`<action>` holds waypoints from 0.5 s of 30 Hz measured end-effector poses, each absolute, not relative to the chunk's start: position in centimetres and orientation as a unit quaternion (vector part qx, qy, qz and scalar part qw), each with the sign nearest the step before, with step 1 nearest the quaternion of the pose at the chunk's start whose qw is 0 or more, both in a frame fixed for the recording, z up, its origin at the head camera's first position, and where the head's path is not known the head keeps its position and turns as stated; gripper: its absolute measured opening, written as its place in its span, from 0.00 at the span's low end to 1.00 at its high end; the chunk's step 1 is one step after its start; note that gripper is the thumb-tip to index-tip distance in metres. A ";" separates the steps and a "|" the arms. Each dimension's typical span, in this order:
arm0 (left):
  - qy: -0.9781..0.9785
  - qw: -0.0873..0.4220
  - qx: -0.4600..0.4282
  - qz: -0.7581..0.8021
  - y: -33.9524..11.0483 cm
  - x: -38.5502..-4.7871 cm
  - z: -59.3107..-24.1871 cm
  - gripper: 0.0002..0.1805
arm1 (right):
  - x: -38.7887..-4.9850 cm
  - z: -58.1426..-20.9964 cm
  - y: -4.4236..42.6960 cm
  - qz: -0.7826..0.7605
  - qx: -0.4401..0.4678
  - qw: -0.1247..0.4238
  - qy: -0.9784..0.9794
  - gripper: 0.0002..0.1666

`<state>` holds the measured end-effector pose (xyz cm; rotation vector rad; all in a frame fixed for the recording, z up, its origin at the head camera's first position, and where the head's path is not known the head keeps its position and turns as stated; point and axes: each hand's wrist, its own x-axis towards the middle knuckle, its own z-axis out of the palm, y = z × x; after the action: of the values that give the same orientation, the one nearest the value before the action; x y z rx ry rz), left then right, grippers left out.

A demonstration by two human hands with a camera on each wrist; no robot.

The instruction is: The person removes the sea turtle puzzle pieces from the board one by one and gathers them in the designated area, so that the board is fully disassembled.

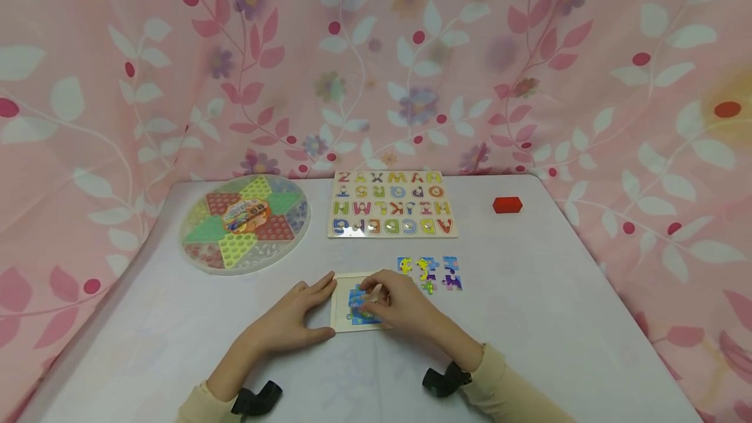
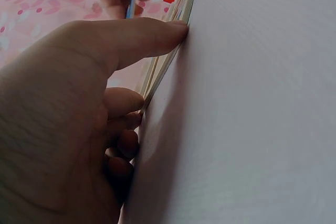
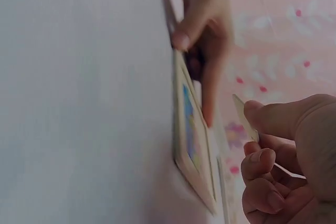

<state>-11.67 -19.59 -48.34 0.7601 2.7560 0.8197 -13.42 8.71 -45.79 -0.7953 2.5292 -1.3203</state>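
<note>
A shallow wooden puzzle tray (image 1: 342, 309) lies on the table with blue joined jigsaw pieces (image 1: 356, 299) inside it. My left hand (image 1: 290, 318) rests against the tray's left side, thumb at the near corner and straight fingers at the far corner. Over the tray, my right hand (image 1: 405, 299) pinches a puzzle piece between thumb and fingers. That puzzle piece (image 3: 243, 115) shows a pale edge in the right wrist view, held above the tray; its picture side is hidden there. Several loose puzzle pieces (image 1: 451, 281) lie just beyond the right hand, partly covered by it.
Behind the tray lies a wooden alphabet board (image 1: 392, 200). A round Chinese checkers board (image 1: 264, 250) sits at the back left, and a red block (image 1: 507, 205) at the back right. A pink floral curtain (image 1: 376, 83) hangs along the table's back edge.
</note>
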 end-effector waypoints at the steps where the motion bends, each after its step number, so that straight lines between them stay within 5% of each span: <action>1: 0.924 0.084 0.254 0.273 -19.5 -11.7 -48.4 0.50 | -13.5 -45.6 9.5 -0.444 -0.262 0.080 0.853 0.15; 9: 0.927 0.082 0.248 0.270 -19.5 -11.8 -48.4 0.50 | -13.0 -46.2 15.9 -0.449 -0.213 0.037 0.867 0.15; 15: 0.925 0.085 0.248 0.274 -19.4 -11.6 -48.3 0.50 | -11.8 -47.5 17.3 -0.433 -0.182 0.064 0.881 0.15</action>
<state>-11.65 -19.40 -48.27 0.7396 2.7593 0.8176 -11.83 17.33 -47.51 -0.5482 2.6585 -1.3075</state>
